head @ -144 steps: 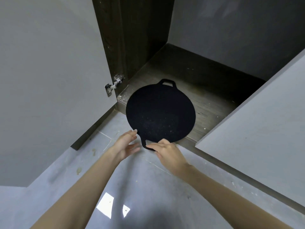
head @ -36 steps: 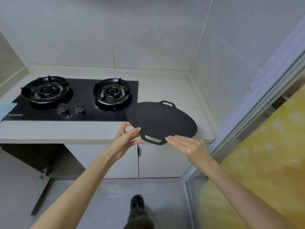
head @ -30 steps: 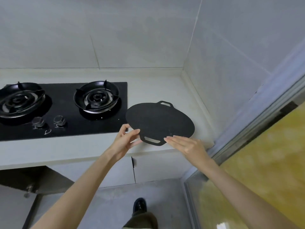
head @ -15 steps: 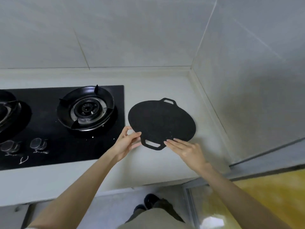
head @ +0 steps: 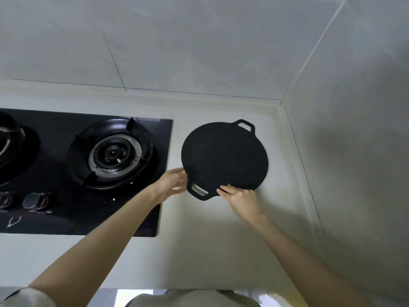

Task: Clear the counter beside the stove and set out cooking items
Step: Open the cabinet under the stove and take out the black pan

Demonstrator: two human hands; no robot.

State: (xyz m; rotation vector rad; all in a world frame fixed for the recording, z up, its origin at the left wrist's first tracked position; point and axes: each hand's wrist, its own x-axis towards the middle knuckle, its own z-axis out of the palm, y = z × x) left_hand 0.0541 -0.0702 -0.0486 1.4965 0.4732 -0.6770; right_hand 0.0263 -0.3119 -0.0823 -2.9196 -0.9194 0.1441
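Observation:
A flat round black griddle pan (head: 224, 155) with two loop handles lies on the pale counter (head: 210, 235), just right of the black gas stove (head: 84, 165). My left hand (head: 171, 182) is at the pan's near left edge beside the near handle, fingers relaxed and slightly blurred. My right hand (head: 240, 196) rests its fingertips and thumb on the pan's near rim, not curled round it.
The stove's right burner (head: 114, 152) sits close to the pan's left side, with two knobs (head: 33, 200) at the stove's front. Tiled walls meet in a corner (head: 281, 103) behind and right of the pan. My clothing shows at the bottom edge.
The pan went from the floor cabinet up to the counter and now lies flat beside the stove. My left hand has loosened from the rim; the view has shifted closer over the counter.

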